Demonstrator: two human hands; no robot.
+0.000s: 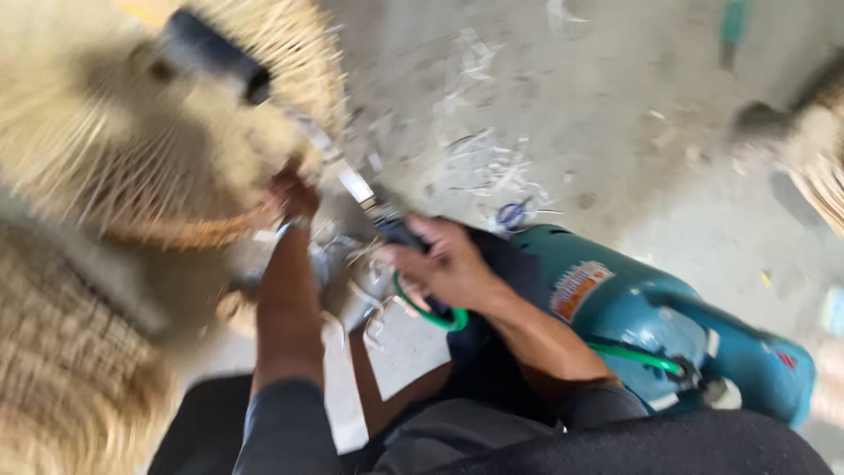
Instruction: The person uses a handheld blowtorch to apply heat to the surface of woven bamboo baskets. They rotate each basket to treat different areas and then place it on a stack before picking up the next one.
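The frame is motion-blurred. My left hand (pixel 293 192) grips the rim of a woven wicker basket (pixel 114 149) at the left. My right hand (pixel 437 261) is closed around the dark handle of a long metal torch wand (pixel 352 180), whose dark nozzle tip (pixel 215 54) points up into the basket. A green hose (pixel 435 318) loops from under that hand toward a teal gas cylinder (pixel 651 317) lying on its side at the right.
A second woven piece (pixel 61 369) fills the lower left. Scraps and wire bits litter the concrete floor (pixel 527 132). A white sheet (pixel 404 347) lies by my knees. More wicker (pixel 822 158) shows at the right edge.
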